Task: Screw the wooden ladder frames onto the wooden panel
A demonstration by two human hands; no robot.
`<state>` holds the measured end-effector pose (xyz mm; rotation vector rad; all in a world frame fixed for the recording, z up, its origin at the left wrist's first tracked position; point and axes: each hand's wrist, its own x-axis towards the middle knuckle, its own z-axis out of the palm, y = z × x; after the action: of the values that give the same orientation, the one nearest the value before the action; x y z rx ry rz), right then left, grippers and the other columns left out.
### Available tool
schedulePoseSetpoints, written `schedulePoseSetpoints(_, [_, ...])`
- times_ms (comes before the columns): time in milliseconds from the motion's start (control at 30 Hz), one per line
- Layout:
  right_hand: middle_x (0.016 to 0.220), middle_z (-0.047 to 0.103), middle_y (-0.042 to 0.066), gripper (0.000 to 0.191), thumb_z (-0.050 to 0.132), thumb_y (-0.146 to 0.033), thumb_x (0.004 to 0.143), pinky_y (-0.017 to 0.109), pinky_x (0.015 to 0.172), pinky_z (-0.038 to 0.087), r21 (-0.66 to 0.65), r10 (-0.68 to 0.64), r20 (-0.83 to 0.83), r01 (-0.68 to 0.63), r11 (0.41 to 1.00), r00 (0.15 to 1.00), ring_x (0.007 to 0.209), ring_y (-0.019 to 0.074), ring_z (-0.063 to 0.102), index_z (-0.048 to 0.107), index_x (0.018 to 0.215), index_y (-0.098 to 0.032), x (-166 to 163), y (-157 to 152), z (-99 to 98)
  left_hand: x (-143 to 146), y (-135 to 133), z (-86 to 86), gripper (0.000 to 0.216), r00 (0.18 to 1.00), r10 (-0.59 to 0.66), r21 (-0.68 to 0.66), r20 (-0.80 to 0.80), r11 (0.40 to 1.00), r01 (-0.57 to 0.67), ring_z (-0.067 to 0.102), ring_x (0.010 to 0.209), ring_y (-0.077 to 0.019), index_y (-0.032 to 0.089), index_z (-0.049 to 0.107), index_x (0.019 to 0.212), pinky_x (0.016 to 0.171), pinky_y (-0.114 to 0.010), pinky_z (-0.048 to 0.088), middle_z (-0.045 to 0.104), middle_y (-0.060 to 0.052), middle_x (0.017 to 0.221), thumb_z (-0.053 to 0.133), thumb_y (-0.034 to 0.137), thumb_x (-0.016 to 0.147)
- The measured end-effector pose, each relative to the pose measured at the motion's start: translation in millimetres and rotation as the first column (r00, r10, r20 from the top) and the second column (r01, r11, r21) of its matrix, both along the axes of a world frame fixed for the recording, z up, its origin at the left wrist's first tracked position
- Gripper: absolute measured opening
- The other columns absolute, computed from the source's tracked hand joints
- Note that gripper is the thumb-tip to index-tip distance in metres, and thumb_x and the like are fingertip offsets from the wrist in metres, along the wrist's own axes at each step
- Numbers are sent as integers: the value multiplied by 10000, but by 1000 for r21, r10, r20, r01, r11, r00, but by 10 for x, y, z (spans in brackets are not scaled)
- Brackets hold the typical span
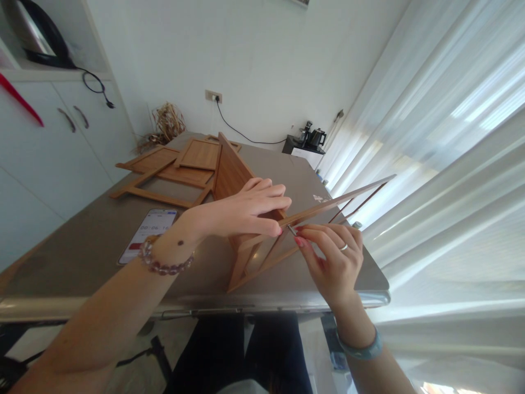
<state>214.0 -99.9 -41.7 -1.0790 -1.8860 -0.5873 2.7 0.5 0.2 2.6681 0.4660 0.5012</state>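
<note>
My left hand (241,210) lies over the top edge of an upright wooden panel (229,167), fingers curled round it where a slatted wooden frame (328,205) meets it. My right hand (334,254) pinches a small metal tool or screw (291,230) at that joint, fingertips pressed together. The frame slants up to the right, off the table's edge. Both pieces stand on a grey-brown table (82,257).
Several flat wooden panels and frames (172,167) lie at the table's far side. A phone (147,235) with a lit timer screen rests by my left wrist. White cupboards stand left, curtains right, a kettle (314,137) on a small stand beyond.
</note>
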Motion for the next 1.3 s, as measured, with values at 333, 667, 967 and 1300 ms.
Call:
schedulePoseSetpoints(333, [542,600,-25,401,494,-345,1004,239,565,371,-464,16,-417,-228,856,909,514,86,526,650,663,-203,-300,-107,63,2,2,6,326,1000,-5,-19,13,1000,5,325,960,-198,216,411,894,988,-381,217,410,-10,958,455,538,891])
schedulePoseSetpoints(667, [773,762,40,369,611,-537,890,187,475,494,-150,-178,-981,-867,475,72,562,122,691,686,761,-200,-626,-139,-20,5,31,-30,282,1000,-11,10,22,1000,11,334,908,-185,210,404,858,950,-370,238,408,-2,921,469,481,903])
schedulePoseSetpoints(967, [603,627,-20,276,600,-430,941,230,549,405,-347,35,-374,-175,921,927,520,99,524,644,777,-212,-236,-38,-20,6,27,-23,326,999,-15,-4,30,1000,15,340,954,-190,215,439,889,990,-376,235,422,-5,951,468,540,888])
schedulePoseSetpoints(1300, [782,672,-6,79,558,-220,974,300,657,389,-14,156,546,-176,984,823,699,137,540,626,957,-255,98,158,334,22,35,-35,294,1000,2,19,24,1000,-2,345,933,-183,214,428,865,944,-356,238,426,5,931,504,497,878])
